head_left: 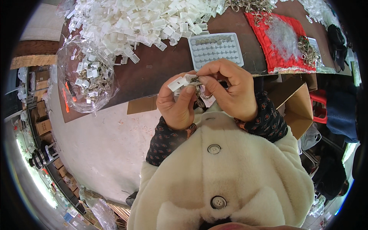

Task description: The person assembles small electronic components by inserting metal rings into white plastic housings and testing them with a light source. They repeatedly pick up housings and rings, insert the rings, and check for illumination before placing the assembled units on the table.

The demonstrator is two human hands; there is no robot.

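Just beyond my chest, both hands are raised close together at the table's near edge. Between the thumb and fingers of my left hand is a small white plastic case, tilted, with a slot in its face. My right hand pinches at the case's right end, its thumb and forefinger closed on a small metal piece. Below the fingers hangs a metal ring with links, partly hidden by the hands. How the metal piece joins the case is too small to tell.
A large heap of white plastic cases covers the far side of the brown table. Beyond my hands sits a white tray with rows of small round pieces. Left, a clear bag holds cases and metal parts; right lies a red cloth.
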